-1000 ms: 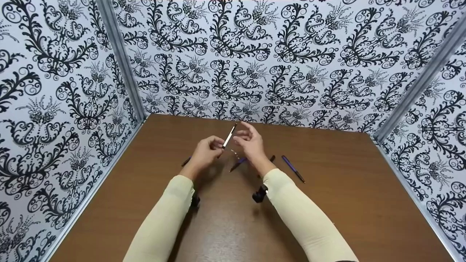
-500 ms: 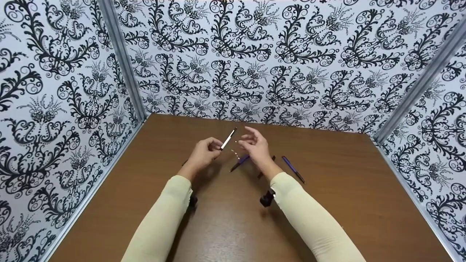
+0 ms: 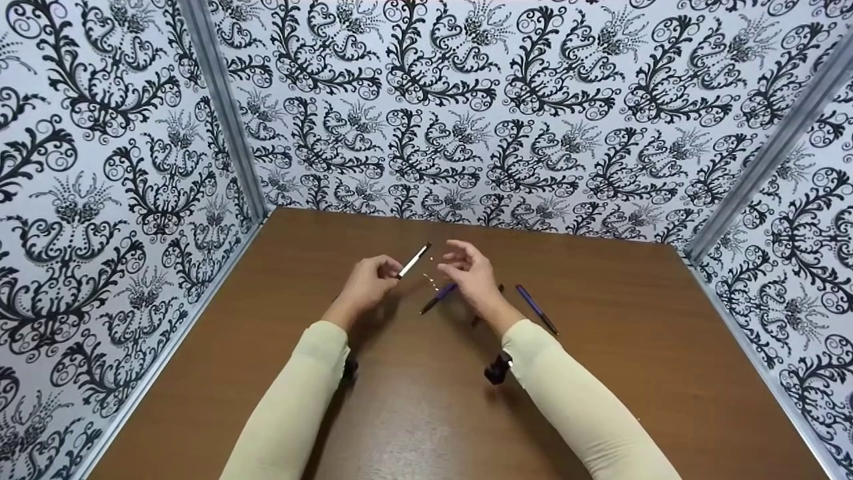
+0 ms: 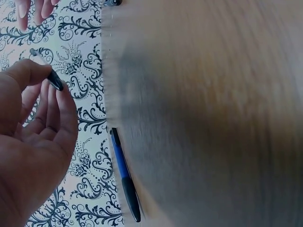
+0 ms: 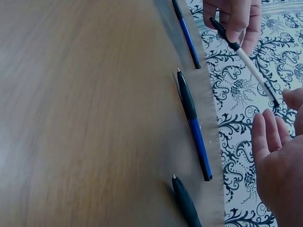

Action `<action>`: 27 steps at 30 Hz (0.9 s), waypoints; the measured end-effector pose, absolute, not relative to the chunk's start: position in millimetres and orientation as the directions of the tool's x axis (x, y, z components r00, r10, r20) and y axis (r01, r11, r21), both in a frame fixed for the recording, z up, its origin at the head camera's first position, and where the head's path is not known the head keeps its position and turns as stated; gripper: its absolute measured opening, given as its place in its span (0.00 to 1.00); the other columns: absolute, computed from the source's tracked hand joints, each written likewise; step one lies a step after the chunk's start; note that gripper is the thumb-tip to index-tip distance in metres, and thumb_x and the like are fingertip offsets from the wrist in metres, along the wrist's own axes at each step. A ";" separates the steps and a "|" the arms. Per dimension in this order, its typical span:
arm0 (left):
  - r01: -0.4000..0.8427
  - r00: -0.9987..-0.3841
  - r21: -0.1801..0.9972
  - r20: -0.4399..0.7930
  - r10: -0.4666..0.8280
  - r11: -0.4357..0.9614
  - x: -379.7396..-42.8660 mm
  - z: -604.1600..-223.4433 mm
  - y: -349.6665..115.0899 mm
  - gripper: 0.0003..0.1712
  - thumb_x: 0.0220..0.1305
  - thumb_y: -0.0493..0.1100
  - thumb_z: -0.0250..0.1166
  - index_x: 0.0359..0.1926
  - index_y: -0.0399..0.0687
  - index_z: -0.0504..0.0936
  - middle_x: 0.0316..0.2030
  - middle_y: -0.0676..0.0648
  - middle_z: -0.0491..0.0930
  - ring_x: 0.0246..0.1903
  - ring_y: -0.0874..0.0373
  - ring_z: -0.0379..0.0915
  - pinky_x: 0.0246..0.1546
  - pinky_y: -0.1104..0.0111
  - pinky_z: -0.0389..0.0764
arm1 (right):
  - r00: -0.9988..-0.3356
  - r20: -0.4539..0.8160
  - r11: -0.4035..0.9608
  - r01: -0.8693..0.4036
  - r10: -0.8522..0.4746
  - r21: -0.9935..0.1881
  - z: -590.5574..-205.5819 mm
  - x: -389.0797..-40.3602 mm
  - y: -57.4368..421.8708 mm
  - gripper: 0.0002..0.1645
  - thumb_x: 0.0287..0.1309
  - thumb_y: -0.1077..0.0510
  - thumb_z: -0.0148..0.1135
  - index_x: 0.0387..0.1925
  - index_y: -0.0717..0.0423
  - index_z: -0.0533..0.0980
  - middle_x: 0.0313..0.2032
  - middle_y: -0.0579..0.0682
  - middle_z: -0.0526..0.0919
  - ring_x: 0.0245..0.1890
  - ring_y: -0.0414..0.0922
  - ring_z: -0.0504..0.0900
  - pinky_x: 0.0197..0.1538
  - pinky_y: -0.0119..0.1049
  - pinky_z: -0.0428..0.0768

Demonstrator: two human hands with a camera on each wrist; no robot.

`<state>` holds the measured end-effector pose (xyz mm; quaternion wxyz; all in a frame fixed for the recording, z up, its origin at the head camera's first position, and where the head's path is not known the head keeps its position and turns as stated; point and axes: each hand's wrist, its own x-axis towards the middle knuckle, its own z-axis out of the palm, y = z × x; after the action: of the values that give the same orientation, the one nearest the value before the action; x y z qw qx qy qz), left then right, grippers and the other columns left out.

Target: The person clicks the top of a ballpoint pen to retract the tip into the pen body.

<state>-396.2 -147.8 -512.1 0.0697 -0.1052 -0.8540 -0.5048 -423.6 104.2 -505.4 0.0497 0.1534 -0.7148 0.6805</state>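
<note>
My left hand (image 3: 366, 283) pinches a white pen (image 3: 413, 261) by its black grip between thumb and forefinger. The white barrel (image 5: 253, 68) and the black clip end slant up and away from that hand, held above the table. Across from this end, my right hand (image 3: 470, 270) hovers with loosely bent fingers and nothing in it. In the right wrist view the clip end lies near the right fingertips (image 5: 270, 125). Beneath the hands, a blue pen (image 3: 440, 298) with a black grip lies on the table beside a row of small white bits (image 3: 432, 283).
Another blue pen (image 3: 533, 307) lies right of my right hand. A further pen (image 3: 501, 289) is mostly hidden behind the right wrist, and one (image 4: 124, 175) lies by the left wrist. Patterned walls (image 3: 440, 120) border the brown table (image 3: 426, 400) at the back and sides.
The white pen has moved a little left and down with my left hand, tilting flatter. My right hand has drawn away to the right and slightly down, widening the gap.
</note>
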 end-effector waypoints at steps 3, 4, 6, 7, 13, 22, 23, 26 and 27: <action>0.238 -0.971 0.836 0.218 0.098 0.495 -396.1 -514.8 -149.3 0.12 0.68 0.26 0.70 0.50 0.38 0.90 0.41 0.45 0.87 0.44 0.51 0.81 0.50 0.58 0.83 | -0.946 0.279 0.038 -0.289 -0.162 -0.957 -507.6 -422.7 106.8 0.32 0.65 0.72 0.76 0.69 0.62 0.79 0.54 0.69 0.85 0.46 0.48 0.88 0.57 0.54 0.88; 0.233 -0.972 0.833 0.215 0.094 0.501 -396.1 -515.8 -149.9 0.11 0.69 0.26 0.70 0.49 0.39 0.90 0.41 0.45 0.87 0.44 0.51 0.81 0.50 0.58 0.83 | -0.946 0.278 0.042 -0.288 -0.165 -0.957 -508.2 -422.4 107.5 0.32 0.65 0.72 0.76 0.69 0.62 0.79 0.54 0.69 0.85 0.46 0.48 0.88 0.57 0.54 0.88; 0.232 -0.972 0.829 0.218 0.090 0.509 -395.8 -517.4 -151.0 0.11 0.68 0.26 0.71 0.48 0.39 0.90 0.41 0.45 0.88 0.44 0.51 0.82 0.51 0.57 0.83 | -0.947 0.272 0.045 -0.283 -0.169 -0.958 -508.9 -421.5 109.0 0.32 0.65 0.72 0.76 0.69 0.62 0.79 0.53 0.67 0.85 0.45 0.47 0.88 0.56 0.52 0.89; 0.235 -0.971 0.826 0.223 0.087 0.513 -395.5 -518.1 -151.5 0.11 0.68 0.26 0.70 0.48 0.38 0.91 0.40 0.44 0.88 0.43 0.50 0.83 0.51 0.57 0.84 | -0.948 0.268 0.045 -0.279 -0.171 -0.959 -509.1 -421.0 109.7 0.32 0.65 0.72 0.76 0.69 0.61 0.79 0.52 0.65 0.86 0.45 0.47 0.88 0.55 0.50 0.90; 0.235 -0.970 0.820 0.233 0.070 0.522 -392.3 -519.9 -153.8 0.11 0.66 0.25 0.69 0.46 0.34 0.91 0.38 0.42 0.89 0.43 0.47 0.85 0.52 0.54 0.85 | -0.951 0.253 0.023 -0.261 -0.179 -0.965 -511.9 -420.5 114.1 0.31 0.66 0.72 0.74 0.69 0.61 0.79 0.52 0.62 0.86 0.44 0.45 0.88 0.47 0.37 0.90; 0.155 -0.987 0.792 0.140 0.071 0.591 -390.8 -523.8 -159.1 0.10 0.69 0.28 0.70 0.47 0.38 0.93 0.38 0.45 0.88 0.40 0.50 0.82 0.46 0.57 0.84 | -0.955 0.239 -0.002 -0.242 -0.176 -0.970 -514.8 -420.2 122.3 0.33 0.66 0.73 0.74 0.70 0.62 0.77 0.56 0.72 0.83 0.44 0.45 0.88 0.49 0.41 0.91; 0.155 -0.988 0.785 0.138 0.074 0.600 -390.6 -524.0 -159.8 0.10 0.69 0.28 0.69 0.47 0.38 0.93 0.38 0.45 0.88 0.40 0.50 0.82 0.45 0.58 0.84 | -0.955 0.240 -0.003 -0.244 -0.176 -0.970 -515.1 -420.3 122.9 0.33 0.66 0.73 0.74 0.71 0.63 0.77 0.57 0.74 0.82 0.44 0.45 0.88 0.49 0.41 0.91; 0.154 -0.988 0.769 0.138 0.073 0.620 -391.1 -525.7 -161.8 0.11 0.68 0.28 0.69 0.47 0.37 0.93 0.37 0.45 0.89 0.40 0.50 0.82 0.45 0.58 0.84 | -0.956 0.236 0.002 -0.240 -0.174 -0.971 -515.1 -420.0 124.7 0.34 0.66 0.73 0.74 0.71 0.63 0.76 0.58 0.75 0.82 0.45 0.45 0.88 0.49 0.41 0.90; 0.152 -0.988 0.766 0.138 0.071 0.625 -391.1 -526.4 -162.3 0.11 0.67 0.28 0.69 0.47 0.37 0.93 0.37 0.45 0.89 0.40 0.50 0.82 0.45 0.58 0.84 | -0.957 0.234 0.004 -0.238 -0.173 -0.971 -515.0 -419.8 125.1 0.34 0.66 0.73 0.74 0.71 0.63 0.76 0.58 0.75 0.81 0.45 0.45 0.88 0.48 0.39 0.90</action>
<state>-391.1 -162.3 -526.4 0.0472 -0.0618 -0.9001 -0.4286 -419.8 125.1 -515.0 0.0237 0.1450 -0.7080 0.6907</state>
